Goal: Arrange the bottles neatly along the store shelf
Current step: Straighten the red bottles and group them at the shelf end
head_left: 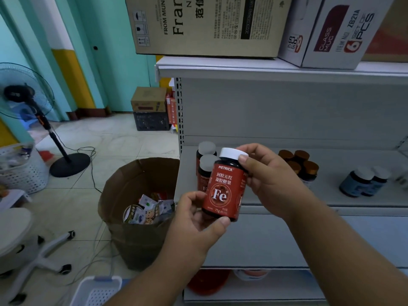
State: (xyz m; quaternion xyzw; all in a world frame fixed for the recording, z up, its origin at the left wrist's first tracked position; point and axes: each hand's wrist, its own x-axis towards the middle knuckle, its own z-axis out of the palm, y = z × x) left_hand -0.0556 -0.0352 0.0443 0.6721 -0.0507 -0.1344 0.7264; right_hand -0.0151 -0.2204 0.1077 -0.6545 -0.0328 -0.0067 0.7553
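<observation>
A red-labelled bottle (225,186) with a white cap and "Fe" on its front is held up in front of the white shelf (331,202). My left hand (198,219) grips its base from below, thumb on the bottom edge. My right hand (265,175) pinches the cap and neck. Two matching red bottles (204,164) stand at the shelf's left end, partly hidden behind the held one. Several brown-capped bottles (298,162) stand mid-shelf, and two blue-labelled bottles (362,182) stand further right.
An open cardboard box (136,195) of small packets sits on the floor left of the shelf. A standing fan (33,107), a white basket (24,173), a chair base (44,257) and cables crowd the floor. Large cartons (209,25) rest on the top shelf.
</observation>
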